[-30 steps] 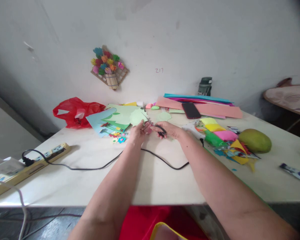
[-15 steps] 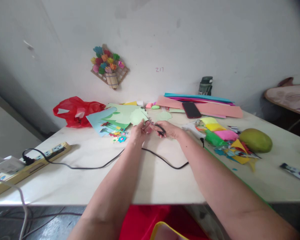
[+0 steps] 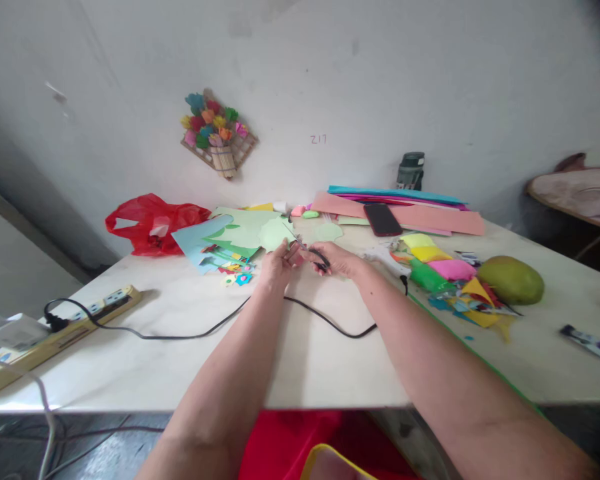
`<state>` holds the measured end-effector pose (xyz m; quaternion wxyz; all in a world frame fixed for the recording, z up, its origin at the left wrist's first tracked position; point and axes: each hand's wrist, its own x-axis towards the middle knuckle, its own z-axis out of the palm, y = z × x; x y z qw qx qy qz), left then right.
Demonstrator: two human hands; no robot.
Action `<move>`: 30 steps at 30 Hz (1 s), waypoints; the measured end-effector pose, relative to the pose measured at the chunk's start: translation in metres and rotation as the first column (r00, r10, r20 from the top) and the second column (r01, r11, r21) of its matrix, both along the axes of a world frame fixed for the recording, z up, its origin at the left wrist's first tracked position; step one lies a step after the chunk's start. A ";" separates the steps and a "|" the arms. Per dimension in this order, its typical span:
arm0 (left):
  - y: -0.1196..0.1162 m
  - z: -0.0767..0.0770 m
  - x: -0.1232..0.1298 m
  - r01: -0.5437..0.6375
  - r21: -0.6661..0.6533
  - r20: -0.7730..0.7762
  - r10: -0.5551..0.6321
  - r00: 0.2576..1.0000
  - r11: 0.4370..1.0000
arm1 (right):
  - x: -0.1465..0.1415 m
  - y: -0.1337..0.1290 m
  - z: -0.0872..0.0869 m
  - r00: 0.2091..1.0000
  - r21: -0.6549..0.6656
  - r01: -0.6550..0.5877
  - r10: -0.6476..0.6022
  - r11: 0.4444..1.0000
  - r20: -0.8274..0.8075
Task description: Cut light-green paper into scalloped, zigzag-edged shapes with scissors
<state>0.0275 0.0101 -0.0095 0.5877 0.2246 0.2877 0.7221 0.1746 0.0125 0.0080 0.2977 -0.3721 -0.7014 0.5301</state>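
Note:
A pale green paper cutout (image 3: 275, 231) with a wavy edge is pinched in my left hand (image 3: 279, 261), held up over the table. My right hand (image 3: 333, 259) grips a pair of scissors (image 3: 320, 259) by the black handles; the blades point up and left, against the cutout's right edge. Another pale green cutout (image 3: 329, 232) lies on the table just past my right hand. Left of my left hand are a larger pale green sheet (image 3: 243, 227), a light blue sheet (image 3: 195, 243) and small paper flowers (image 3: 243, 279).
A black cord (image 3: 190, 336) crosses the table from a power strip (image 3: 105, 307). A red plastic bag (image 3: 155, 223) sits at the back left. On the right are a phone (image 3: 383, 220), coloured paper (image 3: 460, 221), bright packets (image 3: 453, 270), scraps (image 3: 480, 317) and a green fruit (image 3: 511, 280).
Both hands stay almost where they were, still holding the cutout and the scissors. The view has shifted very slightly; nothing has been taken up or let go.

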 end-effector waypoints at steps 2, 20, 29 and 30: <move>0.000 0.000 0.000 -0.002 -0.009 0.001 0.002 1.000 1.000 | 0.000 0.000 0.000 1.000 -0.004 0.000 0.000 1.000 -0.001; -0.003 0.003 -0.004 0.043 0.000 -0.032 -0.043 0.999 0.999 | 0.005 -0.001 0.000 0.998 -0.012 -0.047 0.047 0.999 -0.036; -0.001 0.001 -0.012 0.067 0.088 -0.131 -0.055 0.990 0.994 | 0.013 -0.001 0.004 0.989 0.012 -0.147 0.147 0.989 -0.011; -0.001 0.001 -0.013 0.063 0.092 -0.141 -0.049 0.989 0.994 | 0.013 -0.001 0.004 0.989 0.010 -0.145 0.145 0.989 -0.012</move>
